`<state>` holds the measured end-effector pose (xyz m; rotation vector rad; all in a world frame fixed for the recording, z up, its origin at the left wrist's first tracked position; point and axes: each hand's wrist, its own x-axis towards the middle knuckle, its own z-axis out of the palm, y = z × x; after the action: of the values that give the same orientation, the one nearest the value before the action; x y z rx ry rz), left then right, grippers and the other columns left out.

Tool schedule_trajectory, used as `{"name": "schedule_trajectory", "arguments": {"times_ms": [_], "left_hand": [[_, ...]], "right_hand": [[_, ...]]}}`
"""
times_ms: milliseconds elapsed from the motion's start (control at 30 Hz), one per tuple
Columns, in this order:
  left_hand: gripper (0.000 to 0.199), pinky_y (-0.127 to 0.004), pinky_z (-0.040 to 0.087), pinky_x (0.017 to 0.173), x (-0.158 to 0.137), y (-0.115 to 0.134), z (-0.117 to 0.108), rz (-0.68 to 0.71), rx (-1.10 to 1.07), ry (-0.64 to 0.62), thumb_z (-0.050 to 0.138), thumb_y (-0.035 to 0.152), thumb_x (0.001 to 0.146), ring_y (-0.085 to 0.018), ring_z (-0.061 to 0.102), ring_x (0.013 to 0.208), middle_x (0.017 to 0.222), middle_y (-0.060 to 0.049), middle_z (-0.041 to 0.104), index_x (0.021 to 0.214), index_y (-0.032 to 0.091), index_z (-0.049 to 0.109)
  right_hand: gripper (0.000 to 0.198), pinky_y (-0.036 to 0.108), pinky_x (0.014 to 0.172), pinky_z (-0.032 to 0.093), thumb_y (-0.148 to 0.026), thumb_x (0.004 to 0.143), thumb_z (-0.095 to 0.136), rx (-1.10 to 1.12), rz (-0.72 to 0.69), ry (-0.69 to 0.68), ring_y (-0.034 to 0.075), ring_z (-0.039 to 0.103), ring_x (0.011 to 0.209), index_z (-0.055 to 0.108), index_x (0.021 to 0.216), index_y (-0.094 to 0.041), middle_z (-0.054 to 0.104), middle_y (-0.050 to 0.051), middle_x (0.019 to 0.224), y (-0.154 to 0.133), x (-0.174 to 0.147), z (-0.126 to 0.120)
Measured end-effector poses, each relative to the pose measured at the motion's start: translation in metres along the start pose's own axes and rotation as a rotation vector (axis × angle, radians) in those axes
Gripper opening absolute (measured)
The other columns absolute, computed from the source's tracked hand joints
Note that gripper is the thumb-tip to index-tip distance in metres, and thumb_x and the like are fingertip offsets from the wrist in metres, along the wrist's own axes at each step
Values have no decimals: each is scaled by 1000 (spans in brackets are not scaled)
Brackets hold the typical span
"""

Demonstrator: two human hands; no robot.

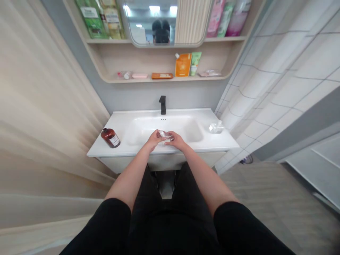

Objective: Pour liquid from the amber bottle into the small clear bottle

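Observation:
Over the front part of the white sink (pixel 183 124), both hands meet around a small clear bottle (pixel 168 136) with a white top. My left hand (pixel 154 139) has its fingers closed at the white top, on the bottle's left end. Around the clear body, on the right, my right hand (pixel 176 139) is wrapped. The bottle seems to lie tilted toward the left; fingers cover much of it. Behind the hands stands a black faucet (pixel 163 105) at the sink's back edge.
A brown bottle (pixel 110 138) with a white label is on the counter's left; a clear dispenser (pixel 216 127) is on its right. Above, a shelf (pixel 111 80) carries an orange pouch (pixel 183 65), a green tube (pixel 195 63) and several small items below the mirror (pixel 151 24). Curtains hang on both sides.

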<state>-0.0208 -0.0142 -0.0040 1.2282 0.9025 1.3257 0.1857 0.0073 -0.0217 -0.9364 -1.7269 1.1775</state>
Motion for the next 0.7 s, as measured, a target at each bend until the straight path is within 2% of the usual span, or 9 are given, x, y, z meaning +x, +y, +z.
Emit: {"name": "schedule_trajectory", "arguments": {"times_ms": [100,233,300,433,533,700], "left_hand": [[68,-41,56,102,-1,2,0,4,-21,8,107,37,53,-21,73,100,108,-4,79,106,21,68],[92,-41,57,101,-4,5,-2,-13,-72,-5,107,32,52,-23,76,104,122,-7,81,135,24,68],[91,-42,56,103,-5,5,-2,-8,-91,-16,104,34,56,-25,77,107,122,-8,82,140,24,68],[74,-44,54,106,-6,6,0,15,-29,10,98,42,65,-25,75,101,107,-6,83,132,22,73],[63,-44,55,103,-3,13,-1,50,66,65,97,43,65,-25,74,100,106,-7,82,120,21,76],[36,-41,56,98,5,42,-13,151,436,76,95,37,68,-26,72,97,102,-6,80,98,23,81]], "right_hand": [[73,43,95,64,-43,61,103,4,8,3,24,74,99,71,124,-26,78,8,130,0,0,0],[74,43,96,63,-44,59,104,14,0,-5,24,74,100,71,123,-26,78,8,130,0,1,0],[75,43,97,63,-45,59,105,16,-7,-12,23,74,100,71,123,-26,78,9,131,1,1,-1],[79,43,96,63,-44,58,104,18,15,-2,22,73,98,70,126,-25,77,9,131,3,1,-2],[80,42,96,63,-43,57,104,-1,34,21,23,74,101,70,128,-25,76,9,128,3,1,-1],[79,44,99,63,-40,58,104,-28,23,56,24,74,101,70,128,-26,76,8,124,1,0,-1]]}}
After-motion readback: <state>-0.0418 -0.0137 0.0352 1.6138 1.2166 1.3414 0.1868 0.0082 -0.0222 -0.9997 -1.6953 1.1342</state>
